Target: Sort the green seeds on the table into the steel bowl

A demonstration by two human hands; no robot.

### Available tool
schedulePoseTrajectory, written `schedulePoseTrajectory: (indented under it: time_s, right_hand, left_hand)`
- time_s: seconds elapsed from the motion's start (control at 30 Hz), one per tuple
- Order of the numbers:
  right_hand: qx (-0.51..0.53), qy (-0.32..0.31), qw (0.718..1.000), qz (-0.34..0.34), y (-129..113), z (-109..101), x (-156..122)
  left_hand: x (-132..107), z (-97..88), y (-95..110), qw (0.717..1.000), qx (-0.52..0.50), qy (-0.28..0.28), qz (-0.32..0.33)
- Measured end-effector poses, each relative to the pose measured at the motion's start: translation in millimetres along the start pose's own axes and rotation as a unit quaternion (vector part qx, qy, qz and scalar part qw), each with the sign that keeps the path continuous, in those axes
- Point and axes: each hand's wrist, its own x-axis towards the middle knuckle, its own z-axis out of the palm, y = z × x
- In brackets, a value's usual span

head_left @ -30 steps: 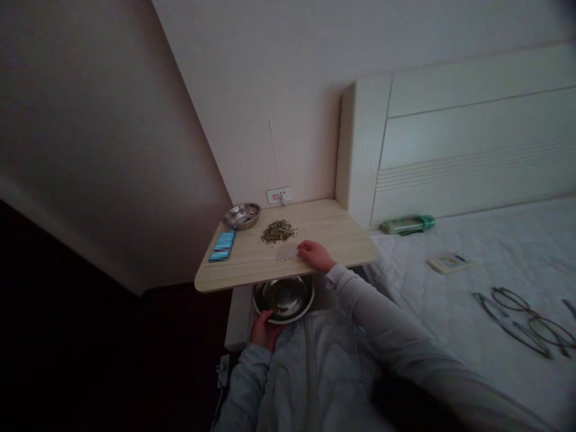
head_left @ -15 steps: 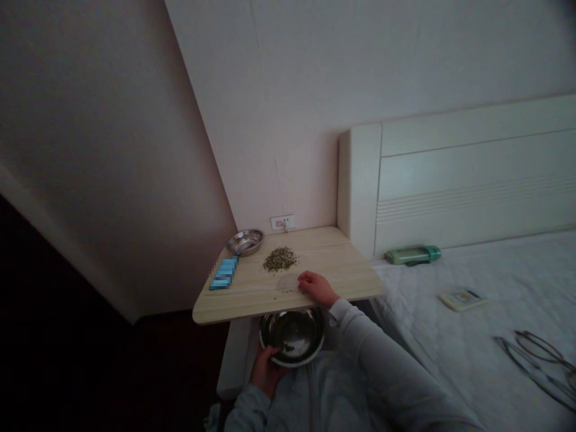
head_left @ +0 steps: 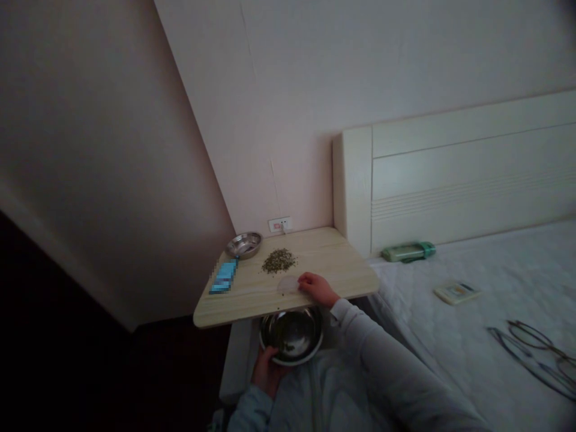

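Observation:
My left hand (head_left: 266,372) grips the near rim of a steel bowl (head_left: 292,333) held just below the front edge of the wooden bedside table (head_left: 333,264); a few green bits lie in the bowl. My right hand (head_left: 317,287) rests on the tabletop with fingers curled on a small pale card (head_left: 288,284). A heap of small green-brown seeds (head_left: 279,261) lies just beyond the card.
A second, smaller steel bowl (head_left: 243,244) stands at the table's back left, by a wall socket (head_left: 279,224). A blue packet (head_left: 224,275) lies at the left edge. On the bed to the right lie a green case (head_left: 408,251), a small card box (head_left: 456,292) and spectacles (head_left: 531,345).
The view has shifted a little; both hands, the bowl and the card stay where they were relative to the table.

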Motion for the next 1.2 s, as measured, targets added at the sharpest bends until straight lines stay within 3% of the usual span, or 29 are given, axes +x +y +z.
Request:
schedulePoseTrajectory:
  time_s: [0.17,0.33,0.47,0.67,0.83,1.2]
  right_hand:
    - [0.079,0.001,0.997,-0.007,1.4,-1.9,0.4]
    - [0.216,0.057,0.975,0.010,3.8,-6.8,1.4]
    - [0.267,0.089,0.960,0.014,4.0,-9.5,2.3]
    - [0.212,0.071,0.974,0.027,5.6,-4.8,3.2]
    - [0.106,0.027,0.994,-0.008,6.2,-0.9,1.3]
    - [0.028,0.000,1.000,-0.005,4.9,-1.7,0.5]
  left_hand:
    - [0.6,-2.0,-0.5,1.000,-0.002,-0.014,0.002]
    - [3.6,1.4,-4.7,0.999,0.026,-0.022,-0.013]
    - [5.5,5.2,-6.3,0.997,0.044,-0.045,-0.044]
    - [2.6,4.8,-1.4,0.999,0.023,-0.024,-0.041]
    - [-0.8,3.0,0.2,0.999,0.009,-0.039,-0.029]
    - [4.7,-2.6,-2.4,0.998,-0.011,-0.049,-0.026]
